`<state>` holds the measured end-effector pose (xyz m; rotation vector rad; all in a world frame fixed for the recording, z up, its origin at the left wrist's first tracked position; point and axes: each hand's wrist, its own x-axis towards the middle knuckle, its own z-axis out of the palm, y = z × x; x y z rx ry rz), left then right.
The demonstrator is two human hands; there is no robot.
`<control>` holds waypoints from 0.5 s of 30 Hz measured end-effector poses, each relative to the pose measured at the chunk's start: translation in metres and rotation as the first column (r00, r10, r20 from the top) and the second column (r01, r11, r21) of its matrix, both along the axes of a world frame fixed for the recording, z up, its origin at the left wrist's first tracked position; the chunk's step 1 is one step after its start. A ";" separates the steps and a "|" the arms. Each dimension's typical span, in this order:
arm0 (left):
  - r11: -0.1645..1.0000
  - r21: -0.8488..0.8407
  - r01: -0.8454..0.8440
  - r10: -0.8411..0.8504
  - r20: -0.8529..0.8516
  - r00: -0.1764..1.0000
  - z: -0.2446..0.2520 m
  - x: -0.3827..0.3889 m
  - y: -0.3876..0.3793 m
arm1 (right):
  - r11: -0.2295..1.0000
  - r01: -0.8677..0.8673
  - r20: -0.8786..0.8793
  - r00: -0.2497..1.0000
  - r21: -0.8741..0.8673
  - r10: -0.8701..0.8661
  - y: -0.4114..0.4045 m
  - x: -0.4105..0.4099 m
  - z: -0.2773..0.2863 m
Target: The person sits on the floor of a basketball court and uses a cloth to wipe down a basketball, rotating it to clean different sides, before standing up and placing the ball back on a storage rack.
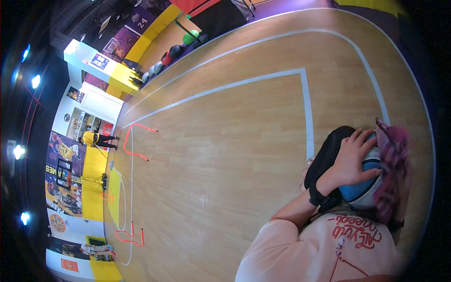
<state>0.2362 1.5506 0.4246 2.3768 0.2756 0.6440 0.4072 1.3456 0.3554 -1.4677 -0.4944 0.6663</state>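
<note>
A blue and light-grey ball (359, 190) rests close against my body, beside my black-clothed leg (329, 151). My left hand (354, 158) lies spread over the ball, its fingers curving over the top and the thumb across the blue panel. A pink and dark checked cloth (391, 165) hangs bunched against the ball's right side, blurred. My right hand (405, 187) is at the outer side of this cloth, mostly hidden by it. Both wrists wear black bands.
Bent red hurdles (125, 141) stand on the wooden floor (218, 141). A person in yellow (90, 138) holds a long pole farther off; another person (95, 249) is near the wall. Several balls (175, 51) line the court's side, and a basketball stand (93, 179) is at the far wall.
</note>
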 end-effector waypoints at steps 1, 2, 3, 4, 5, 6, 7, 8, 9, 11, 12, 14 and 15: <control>0.999 -0.025 0.022 -0.021 0.043 0.999 0.003 0.011 -0.004 | 0.999 0.036 0.045 0.998 -0.021 -0.035 -0.013 0.006 0.013; 0.999 -0.038 0.037 -0.035 0.032 0.999 0.003 0.016 -0.005 | 0.999 0.021 0.117 0.993 -0.027 -0.018 -0.019 0.014 0.007; 0.999 -0.032 0.037 -0.035 0.038 0.999 0.003 0.018 -0.003 | 1.000 -0.003 0.184 0.983 -0.031 0.009 -0.023 0.023 -0.003; 0.998 -0.034 0.054 -0.054 0.027 0.998 0.004 0.020 -0.001 | 0.999 -0.025 0.250 0.968 -0.038 0.033 -0.027 0.033 -0.012; 0.996 -0.042 0.073 -0.073 0.008 0.997 0.004 0.020 -0.001 | 0.998 -0.044 0.308 0.950 -0.051 0.058 -0.034 0.039 -0.019; 0.997 -0.024 0.075 -0.075 -0.014 0.997 0.004 0.015 0.001 | 0.996 -0.074 0.346 0.934 -0.056 0.089 -0.034 0.039 -0.032; 0.997 -0.017 0.071 -0.072 -0.034 0.997 0.005 0.012 0.003 | 0.993 -0.100 0.384 0.916 -0.061 0.116 -0.036 0.039 -0.045; 0.998 -0.004 0.068 -0.068 -0.012 0.998 0.006 0.009 0.004 | 0.993 -0.098 0.373 0.920 -0.065 0.116 -0.030 0.027 -0.026; 0.998 0.013 0.068 -0.068 0.007 0.998 0.007 0.007 0.004 | 0.984 -0.124 0.678 0.713 -0.124 0.175 -0.017 0.010 0.011; 0.995 0.037 0.096 -0.095 -0.019 0.995 0.006 0.008 0.004 | 0.981 -0.077 0.891 0.410 -0.178 0.194 -0.005 0.005 0.033; 0.997 0.047 0.063 -0.062 -0.013 0.998 0.005 0.016 0.006 | 0.987 -0.082 0.667 0.729 -0.141 0.156 0.001 0.011 0.028; 0.996 0.033 0.081 -0.083 0.054 0.995 0.010 0.047 0.005 | 0.998 -0.033 0.201 0.979 0.056 0.021 -0.006 0.046 0.023; 0.997 0.070 0.019 -0.019 0.008 1.000 0.013 0.037 0.026 | 0.994 -0.043 -0.159 0.985 0.103 0.059 0.037 0.034 0.034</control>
